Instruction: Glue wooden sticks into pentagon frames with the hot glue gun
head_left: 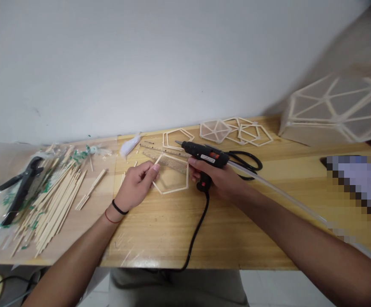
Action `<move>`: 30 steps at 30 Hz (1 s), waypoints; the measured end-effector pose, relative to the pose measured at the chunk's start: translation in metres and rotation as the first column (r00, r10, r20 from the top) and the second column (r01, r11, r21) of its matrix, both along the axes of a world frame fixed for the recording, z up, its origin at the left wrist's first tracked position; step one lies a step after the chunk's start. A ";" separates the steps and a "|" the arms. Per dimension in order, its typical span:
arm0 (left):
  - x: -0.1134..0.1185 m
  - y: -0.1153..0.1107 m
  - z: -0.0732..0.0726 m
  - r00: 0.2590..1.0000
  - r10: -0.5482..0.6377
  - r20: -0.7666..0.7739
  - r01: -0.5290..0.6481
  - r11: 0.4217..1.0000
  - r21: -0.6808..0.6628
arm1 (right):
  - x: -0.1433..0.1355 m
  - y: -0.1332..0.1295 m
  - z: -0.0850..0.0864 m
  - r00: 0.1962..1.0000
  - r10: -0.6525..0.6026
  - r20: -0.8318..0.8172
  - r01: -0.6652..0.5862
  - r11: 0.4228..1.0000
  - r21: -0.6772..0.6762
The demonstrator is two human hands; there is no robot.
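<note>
My left hand [138,182] pinches the left side of a pentagon frame [175,190] made of thin wooden sticks. A black glue gun [204,154] is in my right hand [219,177], its nozzle pointing left above the frame. A long clear glue stick [277,192] runs out of the gun's back to the lower right. My right fingers wrap round the handle, near the frame's right corner. Under and behind the frame lie a ruler [164,149] and a piece of mesh-patterned material [172,163].
Loose sticks [59,209] and black cutters [24,189] lie on plastic at the left. More stick frames [255,135] rest by the wall. A large paneled stick structure [335,111] stands at the right, near a pixelated object [360,183]. The black cord [198,234] crosses the table's front edge.
</note>
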State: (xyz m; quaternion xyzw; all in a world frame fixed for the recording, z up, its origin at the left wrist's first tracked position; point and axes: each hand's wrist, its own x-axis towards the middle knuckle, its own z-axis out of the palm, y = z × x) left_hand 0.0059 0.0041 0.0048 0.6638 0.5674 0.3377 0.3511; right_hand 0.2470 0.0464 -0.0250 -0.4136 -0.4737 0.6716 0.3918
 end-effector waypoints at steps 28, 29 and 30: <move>0.000 0.001 0.001 1.000 0.011 0.013 -0.011 1.000 0.019 | -0.005 0.001 0.017 0.973 -0.012 -0.232 -0.015 0.993 -0.117; 0.000 0.001 0.001 1.000 0.010 0.016 -0.011 1.000 0.020 | -0.006 0.001 0.017 0.973 -0.007 -0.229 -0.019 0.994 -0.110; 0.000 0.000 0.001 1.000 0.010 0.021 -0.011 1.000 0.019 | -0.006 0.001 0.017 0.974 -0.003 -0.226 -0.021 0.994 -0.106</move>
